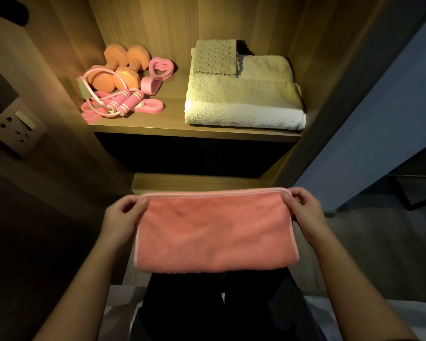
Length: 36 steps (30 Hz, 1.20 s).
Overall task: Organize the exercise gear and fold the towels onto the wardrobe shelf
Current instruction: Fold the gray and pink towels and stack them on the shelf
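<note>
The wardrobe shelf (175, 120) is warm-lit wood inside a dim room, with a wall socket panel (15, 129) to its left. In front of and below the shelf, one folded pink towel (214, 232) hangs between two hands: the left hand (119, 212) and the right hand (303, 207) each pinch an upper corner. On the shelf's left lie two orange dumbbells (119, 67), one heart-shaped pink trainer (158, 70) and a skipping rope with two pink handles (126, 102). On its right lies one folded white towel (244, 102), and one small beige cloth (215, 57) rests on top.

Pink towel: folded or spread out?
Folded, at least once: pink towel shows two trimmed edges together on top, a rounded bottom; left hand and right hand pinch its top corners.
</note>
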Motion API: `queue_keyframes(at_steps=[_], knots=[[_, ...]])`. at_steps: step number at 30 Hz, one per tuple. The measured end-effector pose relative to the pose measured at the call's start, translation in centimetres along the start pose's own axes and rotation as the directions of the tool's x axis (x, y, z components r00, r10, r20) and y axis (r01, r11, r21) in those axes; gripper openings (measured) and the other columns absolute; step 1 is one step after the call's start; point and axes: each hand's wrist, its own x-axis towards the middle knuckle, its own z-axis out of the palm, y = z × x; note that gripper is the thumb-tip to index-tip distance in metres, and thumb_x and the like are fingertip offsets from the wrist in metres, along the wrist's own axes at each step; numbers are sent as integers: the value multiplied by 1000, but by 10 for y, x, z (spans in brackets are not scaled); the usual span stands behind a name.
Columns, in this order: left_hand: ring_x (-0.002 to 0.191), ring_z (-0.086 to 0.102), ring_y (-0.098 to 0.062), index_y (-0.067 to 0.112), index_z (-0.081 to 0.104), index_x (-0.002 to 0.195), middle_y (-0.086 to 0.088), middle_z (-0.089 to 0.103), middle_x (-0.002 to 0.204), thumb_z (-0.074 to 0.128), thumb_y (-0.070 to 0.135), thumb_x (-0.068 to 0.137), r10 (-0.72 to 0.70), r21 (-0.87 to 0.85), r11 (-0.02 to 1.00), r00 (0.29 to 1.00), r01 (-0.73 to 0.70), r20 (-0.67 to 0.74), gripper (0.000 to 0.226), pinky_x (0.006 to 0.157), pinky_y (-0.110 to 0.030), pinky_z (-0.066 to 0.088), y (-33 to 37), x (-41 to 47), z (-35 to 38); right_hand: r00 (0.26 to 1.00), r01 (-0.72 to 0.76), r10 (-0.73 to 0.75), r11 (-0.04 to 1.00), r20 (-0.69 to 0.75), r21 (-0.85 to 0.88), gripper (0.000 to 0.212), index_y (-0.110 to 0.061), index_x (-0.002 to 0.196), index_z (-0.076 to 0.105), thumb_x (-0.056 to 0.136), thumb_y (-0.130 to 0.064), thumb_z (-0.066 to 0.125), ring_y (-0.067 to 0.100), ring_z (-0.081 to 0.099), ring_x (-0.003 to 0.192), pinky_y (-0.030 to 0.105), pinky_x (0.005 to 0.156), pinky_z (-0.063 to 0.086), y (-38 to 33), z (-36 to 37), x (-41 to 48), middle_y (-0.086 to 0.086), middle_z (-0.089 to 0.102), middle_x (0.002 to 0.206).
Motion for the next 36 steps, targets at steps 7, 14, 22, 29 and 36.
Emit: queue_keyframes(at_steps=[7,14,22,29,36], knots=[[83,62,8,17,59,111,7,61,97,67,-5,84,337,-87,934,936,-346,-105,36,72,-7,50,81,6,-14,995,84,-95,942,19,325,22,-11,114,67,93,-10,61,9,67,87,22,79,56,-65,-9,19,-2,73,91],[78,54,-7,3,56,94,-2,60,87,51,25,100,391,96,920,898,-379,-200,23,66,-33,43,107,11,5,910,377,-373,926,-179,-16,14,-21,96,56,103,-27,45,-10,52,73,11,64,41,-92,14,18,-9,58,86],[71,55,-18,12,53,89,8,55,76,44,37,102,441,237,896,823,-377,-359,29,64,-39,46,97,27,15,831,360,-442,890,-338,-279,17,-24,88,46,103,-31,43,-1,49,67,32,56,31,-89,16,26,-12,54,74],[69,53,-16,14,54,87,3,56,75,44,38,102,426,232,903,828,-363,-363,31,64,-40,45,84,24,10,851,338,-425,893,-309,-295,19,-30,84,46,102,-34,42,-9,52,69,12,52,33,-83,21,24,-11,54,74],[75,61,2,38,57,88,17,61,81,46,50,95,602,254,791,784,-557,-155,17,56,-25,49,139,8,18,982,94,-148,924,-120,-370,19,-21,96,53,102,-34,41,11,54,81,29,61,38,-56,-1,34,0,59,93]])
